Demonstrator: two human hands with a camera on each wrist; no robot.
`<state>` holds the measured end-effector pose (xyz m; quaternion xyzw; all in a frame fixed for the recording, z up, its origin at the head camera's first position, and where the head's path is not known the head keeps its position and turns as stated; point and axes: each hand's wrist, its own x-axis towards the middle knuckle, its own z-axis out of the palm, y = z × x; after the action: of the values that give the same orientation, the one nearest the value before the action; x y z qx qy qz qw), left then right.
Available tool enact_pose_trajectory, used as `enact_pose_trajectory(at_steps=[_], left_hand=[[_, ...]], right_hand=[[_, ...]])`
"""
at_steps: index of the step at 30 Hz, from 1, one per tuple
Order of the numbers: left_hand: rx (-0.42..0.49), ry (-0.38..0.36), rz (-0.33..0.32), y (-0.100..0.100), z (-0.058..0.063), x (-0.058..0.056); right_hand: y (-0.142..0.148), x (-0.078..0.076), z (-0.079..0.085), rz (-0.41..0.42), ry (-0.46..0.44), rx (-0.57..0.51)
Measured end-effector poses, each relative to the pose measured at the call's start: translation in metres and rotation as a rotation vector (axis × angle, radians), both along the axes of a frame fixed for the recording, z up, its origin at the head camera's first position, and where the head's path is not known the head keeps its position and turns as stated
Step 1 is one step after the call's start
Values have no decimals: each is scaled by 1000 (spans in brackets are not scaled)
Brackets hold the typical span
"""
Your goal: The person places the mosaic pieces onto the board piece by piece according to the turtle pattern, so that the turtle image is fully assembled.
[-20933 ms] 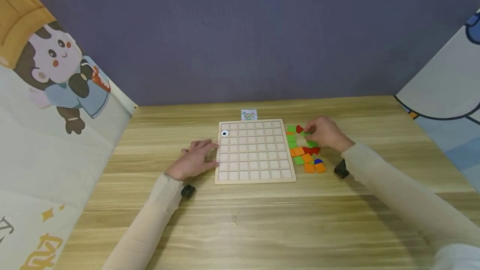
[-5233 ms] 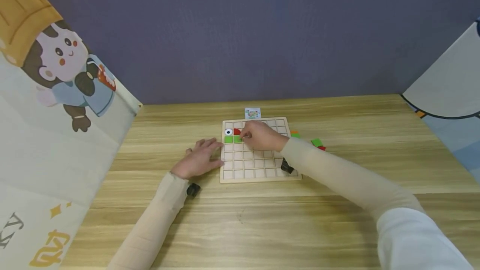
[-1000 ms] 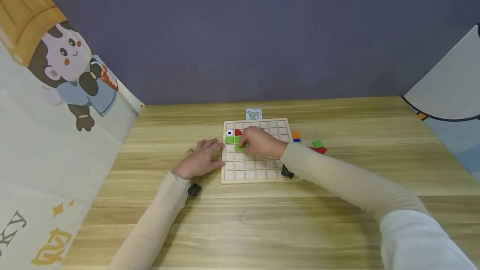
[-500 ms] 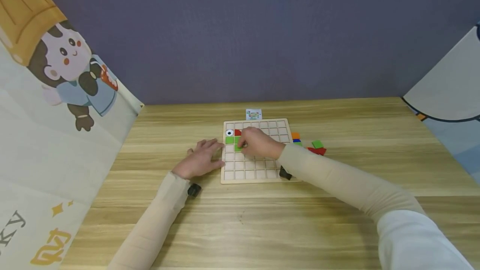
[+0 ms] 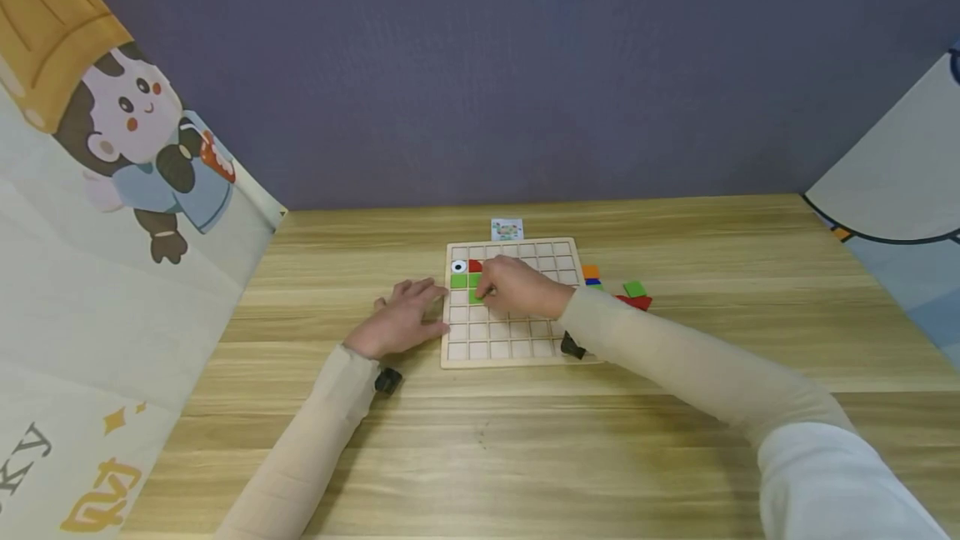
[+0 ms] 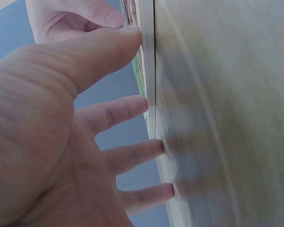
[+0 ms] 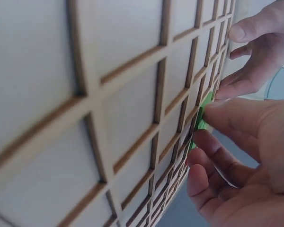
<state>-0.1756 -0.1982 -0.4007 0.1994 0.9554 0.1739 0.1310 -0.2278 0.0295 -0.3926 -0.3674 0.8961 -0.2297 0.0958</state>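
Observation:
A wooden grid board (image 5: 517, 350) lies flat on the table. My left hand (image 5: 401, 319) rests beside its left edge, fingers spread; in the left wrist view those fingertips (image 6: 141, 101) are right at the board's side. My right hand (image 5: 523, 287) reaches over the upper left cells and pinches a green square tile (image 5: 476, 297) in the third row, second column. In the right wrist view, thumb and index finger are at that green tile. Above it sit an eye tile (image 5: 459, 267), a red rounded tile (image 5: 475, 265) and green squares (image 5: 459, 281). The right hand hides some middle cells.
A small picture card (image 5: 507, 229) lies behind the board. To the right are loose tiles: an orange one (image 5: 591, 272), a green square (image 5: 634, 288) and red pieces (image 5: 639, 302), partly hidden by the right sleeve. A dark wall (image 5: 540, 73) stands behind the table.
Since the oldest frame, red and green tiles have joined the eye tile on the board, and the loose pile has shrunk. Over the last second both hands have stayed almost still.

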Motion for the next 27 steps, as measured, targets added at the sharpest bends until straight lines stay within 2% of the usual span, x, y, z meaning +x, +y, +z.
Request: enact_pose_trajectory(at_steps=[5,16,22,27], left_hand=[[0,2,-3,0,-1,0],[11,5,-4,-1,-2,1],[13,5,-6,-1,-4,0],[12,5,-5,0,-4,0]], right_hand=[[13,1,2,5,9,-29],[57,-5,13,-135,-17,-38],[84,-8,14,-191,-34,-46],[111,-5,13,-205,-9,-57]])
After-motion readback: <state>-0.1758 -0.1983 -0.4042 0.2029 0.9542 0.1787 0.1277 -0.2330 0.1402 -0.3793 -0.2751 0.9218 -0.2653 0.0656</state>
